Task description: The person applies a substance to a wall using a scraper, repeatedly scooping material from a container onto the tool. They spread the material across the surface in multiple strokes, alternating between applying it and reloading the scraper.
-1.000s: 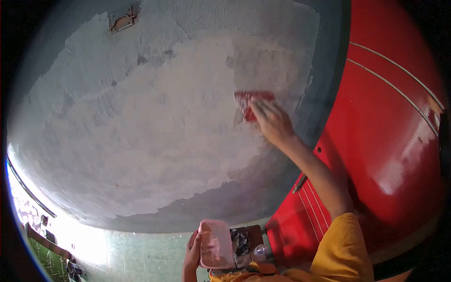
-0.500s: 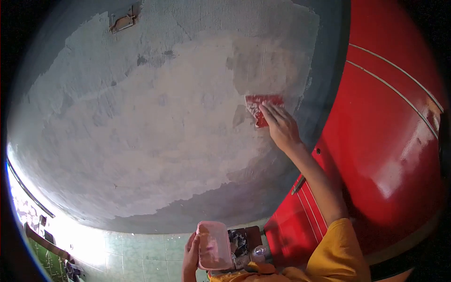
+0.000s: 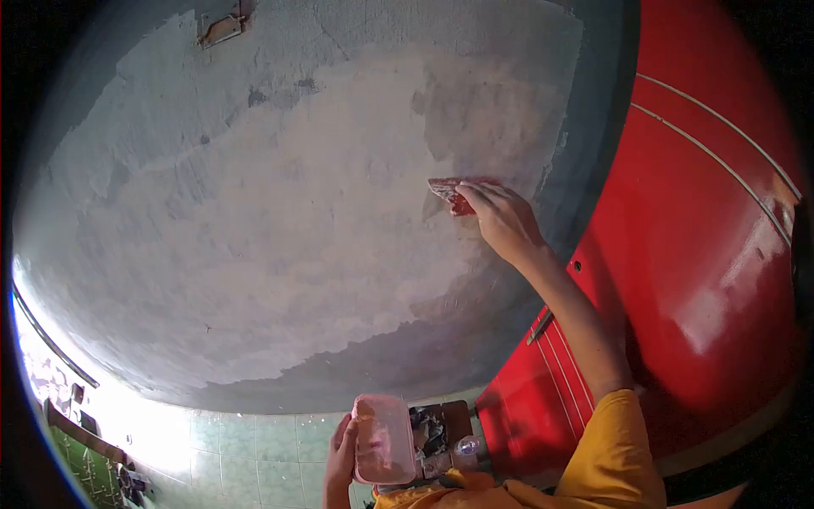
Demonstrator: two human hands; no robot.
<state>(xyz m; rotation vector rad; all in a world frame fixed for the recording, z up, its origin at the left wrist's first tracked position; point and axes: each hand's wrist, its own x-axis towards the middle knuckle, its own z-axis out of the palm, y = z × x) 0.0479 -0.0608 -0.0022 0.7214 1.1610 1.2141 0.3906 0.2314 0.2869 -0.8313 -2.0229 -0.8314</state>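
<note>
My right hand (image 3: pixel 509 222) grips a red flat scraper (image 3: pixel 463 193) smeared with pale paste, held tilted against the grey wall (image 3: pixel 297 212). Around it, the wall carries a light, patchy coat, with a browner area just above the scraper. Low in the view, my left hand (image 3: pixel 342 450) is closed on the left side of a pink translucent container (image 3: pixel 384 441), which has some residue inside.
A large glossy red surface (image 3: pixel 704 212) with pale stripes stands on the right. Green tiles (image 3: pixel 254 450) lie below the wall. A clear cup (image 3: pixel 466 450) is beside the container. A small metal fitting (image 3: pixel 222 30) is set in the wall at the upper left.
The scraper is tilted more steeply and looks narrower, its left tip shifted slightly left. My right hand has risen a little; my left hand still holds the container.
</note>
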